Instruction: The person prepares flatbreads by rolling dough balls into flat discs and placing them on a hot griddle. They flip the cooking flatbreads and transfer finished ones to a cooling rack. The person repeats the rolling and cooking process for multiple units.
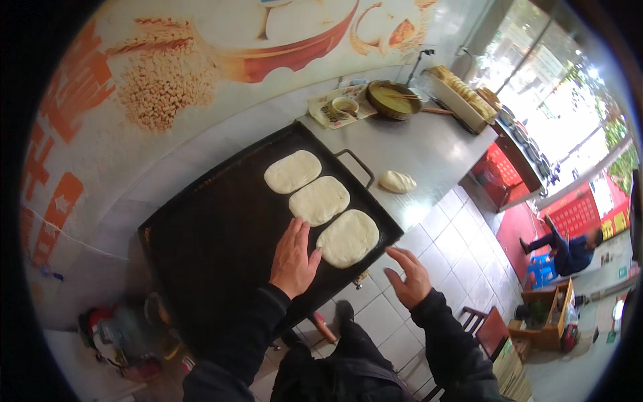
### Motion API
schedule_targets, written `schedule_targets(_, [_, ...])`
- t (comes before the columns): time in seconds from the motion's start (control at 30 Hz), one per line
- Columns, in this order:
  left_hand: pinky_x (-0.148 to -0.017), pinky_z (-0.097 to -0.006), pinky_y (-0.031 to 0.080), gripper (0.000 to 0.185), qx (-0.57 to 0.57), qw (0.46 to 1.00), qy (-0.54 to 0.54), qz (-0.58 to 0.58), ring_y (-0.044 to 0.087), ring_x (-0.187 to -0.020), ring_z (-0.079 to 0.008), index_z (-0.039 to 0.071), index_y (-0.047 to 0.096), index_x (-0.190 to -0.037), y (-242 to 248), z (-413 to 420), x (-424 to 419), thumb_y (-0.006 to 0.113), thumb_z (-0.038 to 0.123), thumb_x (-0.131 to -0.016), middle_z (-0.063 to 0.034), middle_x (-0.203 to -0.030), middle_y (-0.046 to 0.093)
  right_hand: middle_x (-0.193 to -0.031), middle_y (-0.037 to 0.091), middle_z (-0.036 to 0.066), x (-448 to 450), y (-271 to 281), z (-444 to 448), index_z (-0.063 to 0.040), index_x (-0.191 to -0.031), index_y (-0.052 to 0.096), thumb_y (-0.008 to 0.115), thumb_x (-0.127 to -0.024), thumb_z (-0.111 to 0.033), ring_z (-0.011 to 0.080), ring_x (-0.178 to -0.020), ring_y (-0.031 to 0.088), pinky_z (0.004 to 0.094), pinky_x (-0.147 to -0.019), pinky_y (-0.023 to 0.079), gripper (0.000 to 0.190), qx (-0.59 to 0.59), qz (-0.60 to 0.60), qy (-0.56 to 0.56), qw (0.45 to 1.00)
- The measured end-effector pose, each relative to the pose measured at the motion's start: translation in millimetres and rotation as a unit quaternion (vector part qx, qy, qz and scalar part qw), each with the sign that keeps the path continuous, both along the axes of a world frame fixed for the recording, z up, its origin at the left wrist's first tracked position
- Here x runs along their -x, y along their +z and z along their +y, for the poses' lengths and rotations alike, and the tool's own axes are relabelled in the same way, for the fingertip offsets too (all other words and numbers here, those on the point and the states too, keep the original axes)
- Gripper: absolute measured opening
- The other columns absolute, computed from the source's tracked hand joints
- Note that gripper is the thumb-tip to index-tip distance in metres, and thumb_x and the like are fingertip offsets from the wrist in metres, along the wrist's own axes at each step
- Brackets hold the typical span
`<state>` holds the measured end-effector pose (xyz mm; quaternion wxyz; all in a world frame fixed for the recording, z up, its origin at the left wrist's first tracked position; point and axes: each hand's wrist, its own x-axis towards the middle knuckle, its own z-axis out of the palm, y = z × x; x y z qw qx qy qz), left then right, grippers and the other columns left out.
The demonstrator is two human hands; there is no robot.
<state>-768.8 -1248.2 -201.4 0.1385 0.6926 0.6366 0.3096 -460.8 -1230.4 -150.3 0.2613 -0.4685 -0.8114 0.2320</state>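
Observation:
Three flat oval pieces of dough lie in a row on a black rectangular griddle (211, 236). The far piece (293, 172) and the middle piece (320, 201) sit close together, and the near piece (348, 238) lies by the griddle's right corner. My left hand (295, 256) holds nothing; its fingertips reach the lower edge of the middle piece, and its thumb is beside the near one. Fingers apart, my right hand (409, 276) is empty just off the griddle's edge. One lump of unflattened dough (397, 182) rests on the metal worktop (427, 145).
A loop handle (357, 166) juts from the griddle over the worktop. Farther back are a bowl of yellowish liquid (394, 99) with chopsticks, a small cup (345, 106) and a long tray of dough pieces (462, 93). A person (572, 251) sits to the right, beyond a chair (495, 329).

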Motion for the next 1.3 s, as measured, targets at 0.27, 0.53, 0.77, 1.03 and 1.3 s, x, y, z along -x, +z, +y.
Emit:
schedule_targets(0.27, [-0.129,-0.0524,0.025,0.068,0.098,0.986,0.079,0.112,0.032,-0.158,-0.039,-0.004,0.041,-0.157,-16,50,-28,0.066,0.026,-0.101,-0.0245,-0.167,0.037,-0.159,0.049,0.022,99,-47,160,0.0,-0.148,0.055,0.074,-0.095,-0.036,0.0367,-0.152,0.04,0.0469,-0.126,0.031,0.067,-0.093,-0.111,0.192,0.971])
schedule_targets(0.53, [-0.13,-0.0506,0.023,0.07,0.05,0.985,0.139,0.092,0.033,-0.157,-0.038,-0.006,0.041,-0.158,-18,68,-29,0.063,0.032,-0.103,-0.025,-0.166,0.039,-0.165,0.042,0.023,136,-70,191,0.004,-0.156,0.044,0.062,-0.102,-0.036,0.0358,-0.157,0.035,0.0458,-0.13,0.025,0.07,-0.065,-0.127,0.252,0.957])
schedule_targets(0.77, [-0.133,-0.0491,0.016,0.081,0.122,0.976,0.178,0.019,0.023,-0.162,-0.0372,-0.006,0.032,-0.163,-48,94,-14,0.049,0.052,-0.109,-0.0259,-0.171,0.031,-0.167,0.04,0.021,145,-86,212,0.003,-0.158,0.042,0.059,-0.101,-0.032,0.0342,-0.159,0.033,0.0463,-0.131,0.021,0.069,0.021,-0.127,0.281,0.951])
schedule_targets(1.03, [-0.132,-0.0509,0.015,0.081,0.051,0.987,0.154,-0.02,0.021,-0.163,-0.0381,-0.006,0.03,-0.164,-38,109,-15,0.048,0.052,-0.109,-0.026,-0.173,0.027,-0.166,0.041,0.021,143,-86,205,0.003,-0.155,0.045,0.061,-0.102,-0.031,0.0341,-0.158,0.033,0.0466,-0.131,0.022,0.066,-0.047,-0.135,0.255,0.956])
schedule_targets(1.3, [-0.132,-0.0541,0.011,0.087,0.172,0.978,0.115,0.027,0.013,-0.165,-0.0394,-0.004,0.021,-0.167,-25,67,-22,0.063,0.037,-0.103,-0.0253,-0.176,0.016,-0.166,0.041,0.021,146,-88,215,0.002,-0.158,0.044,0.062,-0.104,-0.034,0.034,-0.157,0.035,0.0458,-0.129,0.028,0.067,-0.029,-0.138,0.283,0.949])
